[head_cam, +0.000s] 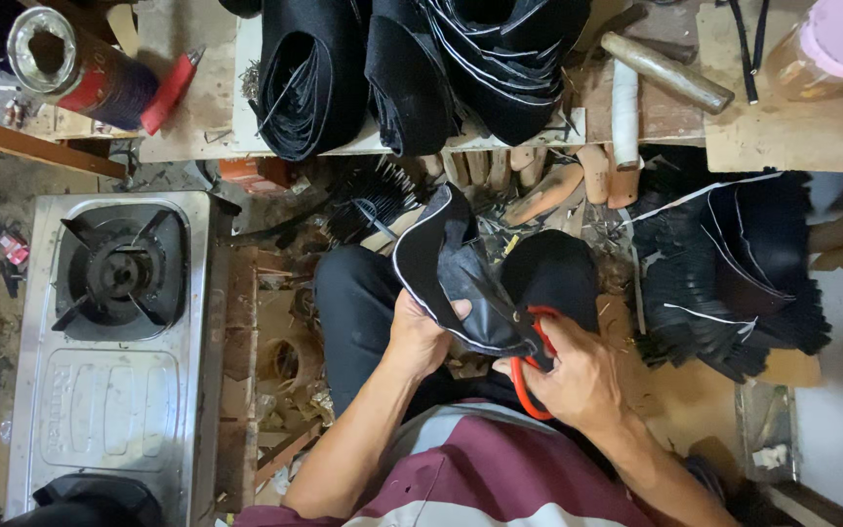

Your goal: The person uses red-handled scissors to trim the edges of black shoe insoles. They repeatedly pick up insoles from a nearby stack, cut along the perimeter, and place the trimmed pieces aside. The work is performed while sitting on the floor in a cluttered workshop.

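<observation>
The left hand (421, 337) was closed around a black shoe upper with white edge piping (451, 273), which hung over the person's lap at the centre of the view. The right hand (578, 381), at 4 o'clock from the upper, held red-handled scissors (537, 371), its fingers in the loops; the blades were hidden under the material, so I could not tell how wide they stood. To cut well, I think the left hand should keep the piece tight and turn it slowly toward the blades.

At 12 o'clock, stacks of black uppers (421, 68) stood on a wooden bench (197, 98). At 9 o'clock was a steel gas stove (114, 342), at 3 o'clock another pile of black pieces (734, 273). The floor was full of scraps.
</observation>
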`<control>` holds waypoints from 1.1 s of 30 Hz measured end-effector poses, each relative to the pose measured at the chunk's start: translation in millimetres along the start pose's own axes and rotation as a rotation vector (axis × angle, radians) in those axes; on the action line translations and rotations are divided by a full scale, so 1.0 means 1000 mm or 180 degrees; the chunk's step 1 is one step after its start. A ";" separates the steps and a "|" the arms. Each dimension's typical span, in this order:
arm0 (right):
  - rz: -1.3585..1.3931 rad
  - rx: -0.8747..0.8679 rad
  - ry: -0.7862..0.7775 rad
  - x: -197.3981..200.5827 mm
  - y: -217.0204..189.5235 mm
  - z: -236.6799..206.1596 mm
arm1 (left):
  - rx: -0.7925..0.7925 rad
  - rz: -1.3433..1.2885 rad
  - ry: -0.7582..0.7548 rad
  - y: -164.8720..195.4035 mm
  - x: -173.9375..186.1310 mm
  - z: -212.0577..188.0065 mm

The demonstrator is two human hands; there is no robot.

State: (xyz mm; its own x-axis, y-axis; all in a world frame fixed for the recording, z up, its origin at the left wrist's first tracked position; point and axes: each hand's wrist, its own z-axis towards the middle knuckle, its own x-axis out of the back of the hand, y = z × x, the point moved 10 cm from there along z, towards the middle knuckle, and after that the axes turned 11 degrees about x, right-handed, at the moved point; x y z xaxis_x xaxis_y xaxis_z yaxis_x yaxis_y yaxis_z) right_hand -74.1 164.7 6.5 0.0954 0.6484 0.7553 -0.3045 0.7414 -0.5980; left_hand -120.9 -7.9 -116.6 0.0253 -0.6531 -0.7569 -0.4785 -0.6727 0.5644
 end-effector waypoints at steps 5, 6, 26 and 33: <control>0.0417 -0.0321 -0.0204 -0.017 0.021 -0.011 | 0.0199 0.1017 0.0476 -0.010 0.037 0.010; 0.0468 -0.0276 -0.0147 -0.017 0.021 -0.012 | 0.0218 0.1224 0.0471 -0.011 0.039 0.013; 0.2244 -0.0895 -0.0312 -0.067 0.073 -0.043 | -0.0029 0.1118 0.0525 0.018 -0.022 -0.020; 0.1990 -0.0693 0.0116 -0.058 0.064 -0.026 | -0.0110 0.0151 0.0022 -0.014 0.026 0.017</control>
State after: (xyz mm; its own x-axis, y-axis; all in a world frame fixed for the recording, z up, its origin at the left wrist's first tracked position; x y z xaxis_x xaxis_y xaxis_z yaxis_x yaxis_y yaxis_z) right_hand -74.4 179.4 -82.7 -0.0040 0.9705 0.2412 -0.1149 0.2391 -0.9642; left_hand -128.8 -10.0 -150.0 0.0093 -0.6869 -0.7267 -0.4486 -0.6524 0.6109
